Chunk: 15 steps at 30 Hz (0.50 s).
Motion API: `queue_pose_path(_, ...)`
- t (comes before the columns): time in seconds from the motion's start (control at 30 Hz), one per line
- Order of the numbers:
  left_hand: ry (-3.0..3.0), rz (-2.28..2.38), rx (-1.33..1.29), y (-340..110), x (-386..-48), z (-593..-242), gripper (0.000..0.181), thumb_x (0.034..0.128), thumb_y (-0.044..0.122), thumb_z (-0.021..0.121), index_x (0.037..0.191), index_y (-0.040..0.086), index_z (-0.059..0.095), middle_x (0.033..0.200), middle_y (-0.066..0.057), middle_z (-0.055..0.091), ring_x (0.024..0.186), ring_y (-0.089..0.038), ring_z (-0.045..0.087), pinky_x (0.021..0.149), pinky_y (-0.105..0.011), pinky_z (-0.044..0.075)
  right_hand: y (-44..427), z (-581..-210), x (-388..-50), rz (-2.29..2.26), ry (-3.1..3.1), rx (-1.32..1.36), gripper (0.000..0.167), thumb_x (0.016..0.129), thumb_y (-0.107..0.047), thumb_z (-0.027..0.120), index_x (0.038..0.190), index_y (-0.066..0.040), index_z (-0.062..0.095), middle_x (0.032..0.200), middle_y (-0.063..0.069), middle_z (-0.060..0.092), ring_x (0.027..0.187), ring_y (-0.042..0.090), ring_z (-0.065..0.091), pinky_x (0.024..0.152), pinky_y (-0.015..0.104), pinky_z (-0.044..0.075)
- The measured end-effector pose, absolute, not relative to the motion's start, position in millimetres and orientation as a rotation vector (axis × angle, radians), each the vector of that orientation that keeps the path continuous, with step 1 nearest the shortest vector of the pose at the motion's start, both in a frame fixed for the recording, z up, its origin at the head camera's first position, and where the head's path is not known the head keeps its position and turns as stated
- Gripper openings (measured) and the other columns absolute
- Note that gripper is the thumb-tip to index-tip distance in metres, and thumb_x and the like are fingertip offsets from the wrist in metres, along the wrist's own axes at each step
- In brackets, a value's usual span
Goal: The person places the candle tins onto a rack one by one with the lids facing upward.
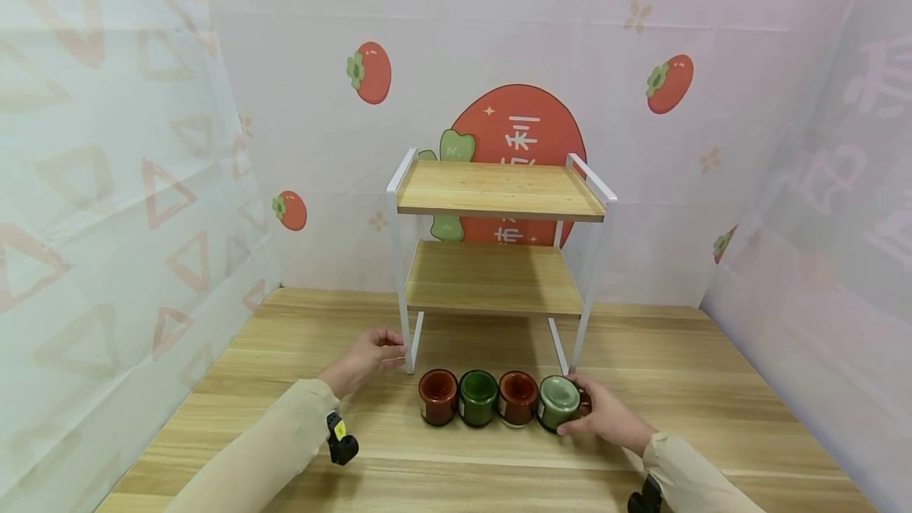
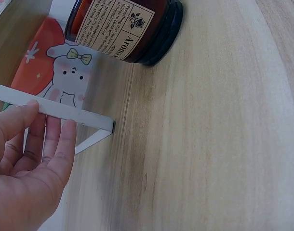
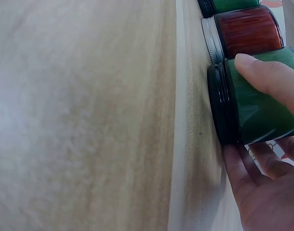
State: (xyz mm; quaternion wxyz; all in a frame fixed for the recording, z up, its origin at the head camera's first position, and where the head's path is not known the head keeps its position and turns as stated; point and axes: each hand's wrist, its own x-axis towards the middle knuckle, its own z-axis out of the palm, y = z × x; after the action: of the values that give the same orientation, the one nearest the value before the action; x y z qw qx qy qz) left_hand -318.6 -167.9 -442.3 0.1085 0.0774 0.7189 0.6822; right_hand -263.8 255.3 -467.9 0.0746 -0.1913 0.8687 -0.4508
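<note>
Part of the right hand's [image 1: 606, 416] fingers is hidden behind the light green jar [image 1: 559, 398] it grips. The left hand [image 1: 365, 359] pinches a white leg [image 2: 91, 119] of the shelf [image 1: 499, 187], which stands beyond both hands on the counter [image 1: 427, 473]. Between the hands, a red jar [image 1: 438, 397], a dark green jar [image 1: 478, 398] and another red jar [image 1: 518, 398] stand in a row, lids down. The label [image 2: 115, 26] nearest the left hand reads "Aroma", its small print hard to read; the left wrist view cuts off that jar.
</note>
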Motion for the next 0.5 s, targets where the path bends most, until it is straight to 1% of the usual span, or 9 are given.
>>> queue_pose_path(0.07, 2.119, 2.004, 0.228, -167.8, -318.3, -442.1, 0.013, 0.0922, -0.004, 0.058, 0.103, -0.007, 0.051, 0.097, -0.007, 0.054, 0.095, -0.020, 0.059, 0.098, -0.043, 0.054, 255.6, -468.1, -264.5, -1.342, 2.608, -0.588, 0.087, 0.066, -0.019, 0.088, 0.133, 0.011, 0.042, 0.123, 0.021, 0.059, 0.113, 0.037, 0.057, 0.096, 0.046, 0.053)
queue_pose_path(0.13, 2.120, 2.001, 0.230, -167.8, -318.4, -442.2, 0.013, 0.0923, -0.004, 0.058, 0.103, -0.007, 0.051, 0.097, -0.006, 0.054, 0.095, -0.020, 0.059, 0.098, -0.043, 0.054, 255.6, -467.5, -265.1, -1.334, 2.599, -0.609, 0.085, 0.067, -0.018, 0.088, 0.132, 0.011, 0.042, 0.121, 0.020, 0.059, 0.112, 0.036, 0.057, 0.095, 0.043, 0.053)
queue_pose_path(0.23, 2.118, 2.000, 0.234, -168.0, -318.8, -442.9, 0.013, 0.0924, -0.004, 0.058, 0.103, -0.007, 0.051, 0.097, -0.006, 0.054, 0.095, -0.020, 0.059, 0.098, -0.042, 0.054, 255.3, -465.0, -266.5, -1.296, 2.608, -0.651, 0.081, 0.068, -0.018, 0.087, 0.130, 0.012, 0.044, 0.119, 0.019, 0.061, 0.109, 0.034, 0.059, 0.091, 0.031, 0.054)
queue_pose_path(0.33, 2.117, 2.001, 0.226, -168.2, -319.3, -443.3, 0.013, 0.0926, -0.004, 0.058, 0.103, -0.006, 0.051, 0.097, -0.006, 0.054, 0.095, -0.020, 0.059, 0.096, -0.040, 0.055, 254.4, -461.4, -267.5, -1.248, 2.629, -0.679, 0.078, 0.068, -0.020, 0.087, 0.127, 0.012, 0.046, 0.116, 0.016, 0.063, 0.106, 0.031, 0.059, 0.086, 0.020, 0.051)
queue_pose_path(0.4, 2.117, 2.002, 0.219, -168.1, -319.2, -443.6, 0.012, 0.0926, -0.004, 0.057, 0.103, -0.006, 0.051, 0.097, -0.007, 0.054, 0.094, -0.019, 0.059, 0.095, -0.038, 0.056, 253.9, -459.6, -267.9, -1.218, 2.642, -0.685, 0.077, 0.068, -0.021, 0.088, 0.126, 0.011, 0.048, 0.115, 0.015, 0.063, 0.105, 0.030, 0.060, 0.083, 0.017, 0.051)
queue_pose_path(0.5, 2.119, 2.001, 0.210, -168.0, -319.2, -443.9, 0.012, 0.0926, -0.005, 0.057, 0.103, -0.006, 0.051, 0.097, -0.007, 0.054, 0.094, -0.020, 0.059, 0.094, -0.037, 0.056, 253.2, -458.9, -268.1, -1.184, 2.660, -0.680, 0.076, 0.068, -0.021, 0.088, 0.124, 0.011, 0.048, 0.113, 0.013, 0.063, 0.104, 0.028, 0.060, 0.083, 0.018, 0.051)
